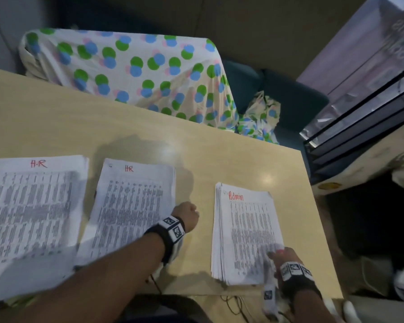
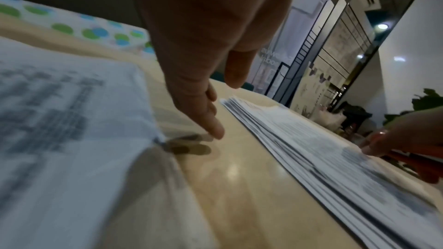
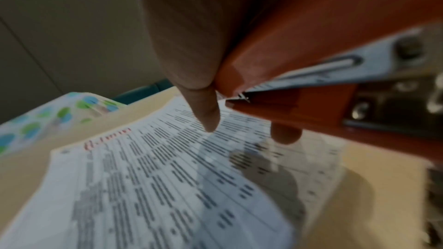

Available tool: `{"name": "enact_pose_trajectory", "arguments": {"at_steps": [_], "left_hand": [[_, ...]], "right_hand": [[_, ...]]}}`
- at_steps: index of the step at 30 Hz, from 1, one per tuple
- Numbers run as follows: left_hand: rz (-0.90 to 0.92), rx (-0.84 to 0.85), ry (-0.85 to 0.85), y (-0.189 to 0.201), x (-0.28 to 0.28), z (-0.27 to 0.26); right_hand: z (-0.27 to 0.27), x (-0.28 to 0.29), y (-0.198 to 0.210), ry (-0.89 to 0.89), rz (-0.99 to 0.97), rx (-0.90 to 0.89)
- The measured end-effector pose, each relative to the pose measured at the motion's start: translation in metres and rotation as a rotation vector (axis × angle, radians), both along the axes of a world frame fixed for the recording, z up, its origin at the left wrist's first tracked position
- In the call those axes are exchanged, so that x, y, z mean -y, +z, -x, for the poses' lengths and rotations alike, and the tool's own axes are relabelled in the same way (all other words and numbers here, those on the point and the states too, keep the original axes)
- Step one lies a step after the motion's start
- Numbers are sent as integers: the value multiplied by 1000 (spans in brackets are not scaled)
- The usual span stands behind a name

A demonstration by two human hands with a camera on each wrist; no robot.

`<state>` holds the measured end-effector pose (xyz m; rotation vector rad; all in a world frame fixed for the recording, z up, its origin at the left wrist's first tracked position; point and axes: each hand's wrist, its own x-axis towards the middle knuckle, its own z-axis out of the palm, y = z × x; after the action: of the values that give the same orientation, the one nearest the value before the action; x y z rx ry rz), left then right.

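Three stacks of printed sheets lie on a pale wooden table (image 1: pixel 79 127): one headed "H-R" (image 1: pixel 33 206) at the left, one headed "HR" (image 1: pixel 131 210) in the middle, one headed "Admin" (image 1: pixel 245 234) at the right. My left hand (image 1: pixel 187 217) is over the bare strip between the "HR" and "Admin" stacks. Its straight fingers (image 2: pixel 213 128) point down to the table beside the "HR" sheet's edge (image 2: pixel 134 113) and hold nothing. My right hand (image 1: pixel 281 255) grips a red stapler (image 3: pixel 311 54). Its index finger (image 3: pixel 206 116) touches the "Admin" stack's (image 3: pixel 167 186) near right corner.
A cloth with green and blue dots (image 1: pixel 138 73) drapes over something behind the table. A dark blue seat (image 1: pixel 289 101) stands beside it. A glass partition with black frames (image 1: pixel 371 108) runs along the right. Thin cables (image 1: pixel 233 304) hang at the table's front edge.
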<state>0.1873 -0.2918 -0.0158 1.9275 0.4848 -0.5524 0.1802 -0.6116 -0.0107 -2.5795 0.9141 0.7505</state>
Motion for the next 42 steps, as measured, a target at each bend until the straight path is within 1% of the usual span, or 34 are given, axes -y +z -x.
{"name": "enact_pose_trajectory", "arguments": {"at_steps": [2, 5, 7, 8, 10, 11, 13, 14, 16, 18, 20, 25, 26, 29, 31, 32, 35, 37, 39, 40, 42], "left_hand": [[-33, -68, -57, -3, 19, 0], [-45, -130, -104, -7, 39, 1], [-50, -147, -110, -8, 48, 2], [-54, -145, -108, -8, 51, 2], [-72, -147, -116, -8, 55, 3], [-76, -142, -124, -8, 56, 2], [-58, -141, -122, -10, 53, 1], [-44, -149, -109, -11, 51, 0], [-67, -160, -118, -11, 46, 1], [-148, -155, -127, -11, 43, 3], [-176, -134, -97, -8, 44, 6], [-8, -233, 69, -1, 34, 8], [6, -225, 71, 0, 30, 10], [55, -86, 28, 3, 22, 18], [111, 17, 51, 8, 16, 22], [133, 73, 58, 12, 13, 23], [227, 186, 55, 22, 4, 21], [280, 234, 53, 30, 1, 19], [304, 317, 32, 35, -1, 16], [320, 367, 34, 38, -1, 14], [340, 502, 50, 44, 2, 10]], "right_hand": [[6, 11, -8, -21, 7, -12], [18, 4, -12, -9, 20, 59], [19, -5, -16, 15, 6, 21], [18, -9, -24, 13, -14, 0], [17, -2, -55, -24, -71, -27], [18, -5, -59, -20, -82, -38], [24, -23, -48, 12, -79, -35], [25, -34, -38, 1, -72, -22], [25, -46, -31, -8, -75, -15], [24, -50, -33, 32, -86, -7], [22, -52, -39, 61, -97, 17], [17, -62, -36, 31, -178, 44], [16, -64, -36, 8, -208, 43], [17, -73, -30, -15, -278, 56], [13, -78, -23, 20, -290, 142], [9, -80, -16, 1, -335, 201], [-3, -85, 18, -170, -579, 430], [-13, -87, 48, -250, -705, 539], [-23, -93, 75, -216, -839, 652], [-25, -96, 85, -178, -870, 724], [-27, -103, 100, -124, -815, 865]]}}
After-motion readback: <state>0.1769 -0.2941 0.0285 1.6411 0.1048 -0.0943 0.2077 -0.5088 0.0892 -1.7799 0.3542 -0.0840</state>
